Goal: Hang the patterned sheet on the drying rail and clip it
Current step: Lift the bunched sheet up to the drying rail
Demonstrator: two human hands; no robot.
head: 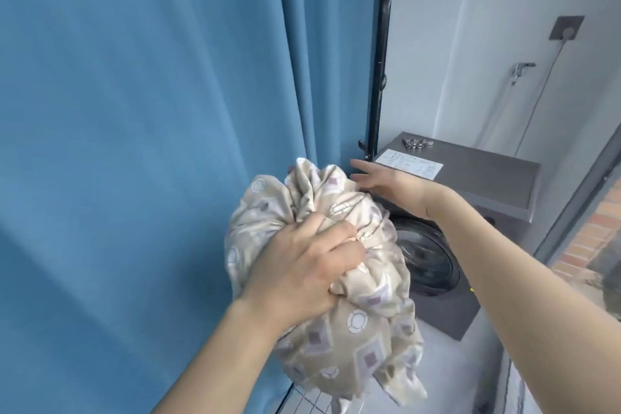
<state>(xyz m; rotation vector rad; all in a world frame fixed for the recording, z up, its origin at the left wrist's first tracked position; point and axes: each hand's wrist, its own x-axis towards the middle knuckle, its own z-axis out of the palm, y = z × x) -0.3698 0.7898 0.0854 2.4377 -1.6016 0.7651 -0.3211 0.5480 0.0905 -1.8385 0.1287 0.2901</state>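
A beige patterned sheet [353, 329] with white circles and mauve squares is bunched into a bundle at the centre of the view. My left hand [302, 269] grips a fistful of its fabric from above. My right hand [386, 183] is beyond the bundle with straight, spread fingers, close to the sheet's top right; whether it touches the cloth is unclear. The black drying rail frame [381, 54] rises upright behind, with small pegs along its post. A small heap of metal clips [416, 143] lies on top of the washing machine.
A large blue curtain [141, 144] hangs over the frame and fills the left side. A grey front-loading washing machine [487, 185] stands at the right, with a white label on its top. Behind it are a white wall, a socket and a tap. A brick wall shows at far right.
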